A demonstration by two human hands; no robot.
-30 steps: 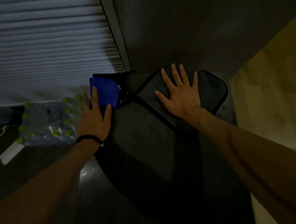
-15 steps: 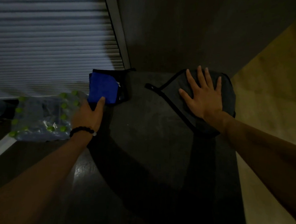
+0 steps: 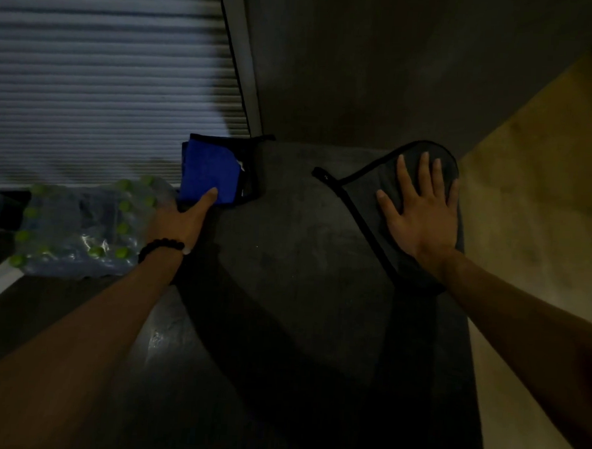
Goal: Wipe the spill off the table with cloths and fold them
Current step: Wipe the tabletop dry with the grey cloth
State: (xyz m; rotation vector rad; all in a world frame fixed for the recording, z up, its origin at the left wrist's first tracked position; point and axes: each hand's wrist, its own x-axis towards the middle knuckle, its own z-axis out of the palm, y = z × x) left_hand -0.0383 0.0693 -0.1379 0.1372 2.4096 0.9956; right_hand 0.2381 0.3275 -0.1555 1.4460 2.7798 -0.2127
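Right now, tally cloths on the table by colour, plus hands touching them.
Blue cloth: 1
Grey cloth: 1
Hands on cloths: 2, left hand on blue, right hand flat on grey
Total: 2 cloths, 2 hands

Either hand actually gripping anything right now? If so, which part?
Nothing gripped. Right hand lies flat, fingers spread, on the grey cloth. Left hand only touches the folded blue cloth's near edge.
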